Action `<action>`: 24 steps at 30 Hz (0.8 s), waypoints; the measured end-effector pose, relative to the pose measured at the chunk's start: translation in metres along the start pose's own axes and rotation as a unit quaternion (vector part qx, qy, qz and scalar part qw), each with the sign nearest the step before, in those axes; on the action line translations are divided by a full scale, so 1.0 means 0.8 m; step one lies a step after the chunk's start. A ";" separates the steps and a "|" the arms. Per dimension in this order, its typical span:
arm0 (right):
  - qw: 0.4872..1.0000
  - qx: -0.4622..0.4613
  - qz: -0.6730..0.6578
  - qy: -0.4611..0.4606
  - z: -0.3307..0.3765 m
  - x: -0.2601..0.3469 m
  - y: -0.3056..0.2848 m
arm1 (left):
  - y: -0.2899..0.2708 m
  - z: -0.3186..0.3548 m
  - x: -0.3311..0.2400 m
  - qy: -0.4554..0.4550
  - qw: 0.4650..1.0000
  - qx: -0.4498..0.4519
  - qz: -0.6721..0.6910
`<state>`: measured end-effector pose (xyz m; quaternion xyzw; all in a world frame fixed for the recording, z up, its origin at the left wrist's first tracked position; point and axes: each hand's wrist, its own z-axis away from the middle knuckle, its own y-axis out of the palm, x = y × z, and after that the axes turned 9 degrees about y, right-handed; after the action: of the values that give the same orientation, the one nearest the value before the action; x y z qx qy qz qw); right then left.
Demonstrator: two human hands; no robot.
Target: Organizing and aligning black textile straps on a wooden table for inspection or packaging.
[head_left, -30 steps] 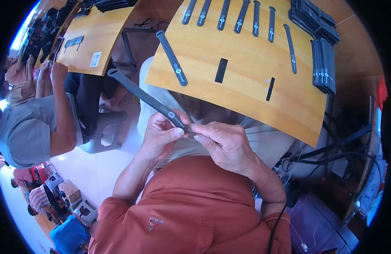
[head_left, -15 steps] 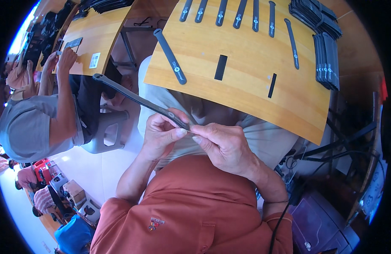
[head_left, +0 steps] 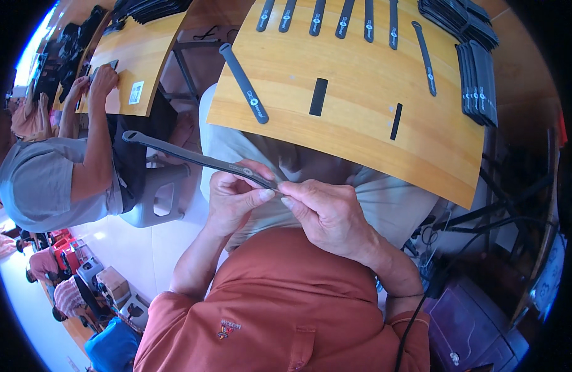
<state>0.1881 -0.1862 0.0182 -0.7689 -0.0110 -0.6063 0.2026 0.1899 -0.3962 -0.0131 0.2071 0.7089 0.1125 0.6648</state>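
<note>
Above my lap, my left hand (head_left: 239, 193) pinches a long dark grey strap (head_left: 193, 156) near its printed end. The strap's other end, rounded with a small hole, sticks out to the left, past the table's edge. My right hand (head_left: 326, 214) is closed with thumb and forefinger at the strap's near tip, next to my left thumb; the fingers partly hide that tip. On the wooden table (head_left: 360, 80) ahead, a single matching strap (head_left: 244, 84) lies slanted near the left edge. Another strap (head_left: 425, 59) lies further right, and several more are in a row along the far side.
Two short black strips (head_left: 319, 97) lie on the table's middle and right. Stacked straps (head_left: 477, 84) sit at its right edge, with a bundle (head_left: 457, 23) behind. On the left, a co-worker in grey (head_left: 57, 180) works at another table (head_left: 146, 56). A purple cabinet (head_left: 472, 322) stands lower right.
The strap's free end has dipped lower and swung slightly left, so it lies flatter. Both hands keep their pinch in nearly the same place. The co-worker's hands have shifted a little.
</note>
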 end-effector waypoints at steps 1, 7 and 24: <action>1.000 -0.001 0.001 0.001 0.000 0.000 0.000 | -0.001 0.000 0.002 0.019 1.000 0.004 -0.019; 1.000 -0.002 0.016 0.001 0.001 0.000 -0.004 | -0.003 0.002 0.009 0.026 0.999 -0.003 0.038; 0.992 0.062 0.110 0.017 0.006 -0.003 -0.025 | -0.010 -0.006 -0.003 0.033 0.980 0.104 -0.167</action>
<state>0.1871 -0.1658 0.0209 -0.7411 0.0396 -0.5911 0.3160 0.1843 -0.4038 -0.0144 0.1499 0.7632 -0.0682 0.6248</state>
